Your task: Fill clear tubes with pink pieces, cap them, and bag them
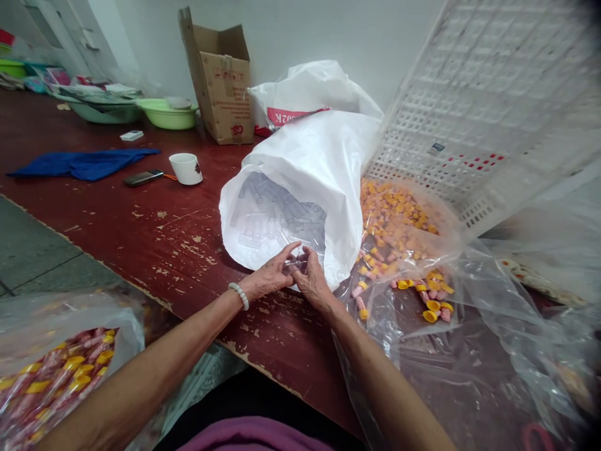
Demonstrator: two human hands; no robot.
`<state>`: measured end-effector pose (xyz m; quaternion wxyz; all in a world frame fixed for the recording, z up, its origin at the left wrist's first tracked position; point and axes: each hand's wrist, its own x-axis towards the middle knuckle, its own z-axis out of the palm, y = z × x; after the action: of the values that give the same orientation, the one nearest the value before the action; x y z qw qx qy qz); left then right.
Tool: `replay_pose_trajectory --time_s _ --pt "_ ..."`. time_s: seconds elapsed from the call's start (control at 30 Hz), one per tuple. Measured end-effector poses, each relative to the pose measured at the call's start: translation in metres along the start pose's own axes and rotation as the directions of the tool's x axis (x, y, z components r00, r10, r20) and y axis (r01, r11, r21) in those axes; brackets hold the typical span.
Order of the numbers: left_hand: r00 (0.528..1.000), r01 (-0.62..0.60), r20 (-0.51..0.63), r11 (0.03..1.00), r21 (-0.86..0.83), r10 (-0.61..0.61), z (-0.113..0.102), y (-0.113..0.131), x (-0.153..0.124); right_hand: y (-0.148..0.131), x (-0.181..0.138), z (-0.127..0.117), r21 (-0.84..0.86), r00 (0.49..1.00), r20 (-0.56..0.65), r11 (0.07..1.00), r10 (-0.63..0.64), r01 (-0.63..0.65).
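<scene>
A white sack [300,163] lies on its side, its open mouth facing me. Inside it are several clear plastic tubes [258,228]. Both of my hands are at the lower lip of that mouth, fingertips close together. My left hand [273,270], with a pale bead bracelet at the wrist, curls its fingers around a small clear plastic tube. My right hand [310,279] closes on the same clear piece from the other side. The fingers partly cover this piece, so its full shape is hidden.
Yellow-capped pink pieces [399,213] lie in clear plastic on the right, beneath a tilted white crate [436,125]. More fill a bag [61,376] at lower left. A cup [186,169], phone [143,178], blue cloth [84,164], carton [228,94] and basins [166,114] stand beyond.
</scene>
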<state>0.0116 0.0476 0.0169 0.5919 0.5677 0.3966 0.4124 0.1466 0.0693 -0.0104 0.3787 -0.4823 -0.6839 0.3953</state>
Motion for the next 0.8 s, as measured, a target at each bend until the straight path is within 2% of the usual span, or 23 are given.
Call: replay_pose_trajectory --time_s 0.07,0.13,0.23,0.33,0.43,0.53,0.63,0.7,0.8 --pt "0.998 -0.01 0.059 1.0 -0.023 0.012 0.0 0.0 -0.002 0.0 0.0 -0.001 0.005 1.0 -0.009 1.0 -0.025 0.025" --pt "1.0 0.0 0.019 0.999 -0.039 0.001 0.0 -0.001 -0.003 -0.001 0.0 -0.003 0.041 0.999 -0.031 0.998 -0.039 0.041" --pt "0.996 0.019 -0.082 0.998 -0.058 -0.024 0.0 -0.006 -0.003 -0.006 -0.002 -0.006 0.187 0.998 -0.052 0.982 0.019 -0.009" --pt "0.995 0.029 -0.089 0.991 -0.127 -0.041 0.002 -0.009 -0.002 -0.015 -0.005 -0.007 0.346 0.998 -0.027 0.937 0.058 -0.045" --pt "0.998 0.006 -0.063 0.971 -0.239 -0.021 0.004 -0.011 -0.002 -0.022 -0.008 -0.004 0.382 0.997 -0.044 0.924 0.057 -0.036" --pt "0.999 -0.026 -0.037 0.952 -0.305 0.015 0.009 -0.015 -0.003 -0.023 -0.01 0.002 0.306 0.993 -0.111 0.952 0.047 -0.01" --pt "0.995 -0.067 -0.09 0.952 -0.299 0.042 0.017 -0.022 -0.006 -0.02 -0.015 0.009 0.178 0.988 -0.154 0.983 -0.011 0.039" --pt "0.983 -0.119 -0.165 0.969 -0.214 0.084 0.023 -0.025 -0.009 -0.019 -0.023 0.01 0.08 0.985 -0.157 0.993 -0.071 0.085" --pt "0.953 -0.202 -0.222 0.979 0.042 0.206 0.031 -0.026 -0.015 -0.019 -0.041 0.006 -0.104 0.98 -0.152 0.988 -0.126 0.111"
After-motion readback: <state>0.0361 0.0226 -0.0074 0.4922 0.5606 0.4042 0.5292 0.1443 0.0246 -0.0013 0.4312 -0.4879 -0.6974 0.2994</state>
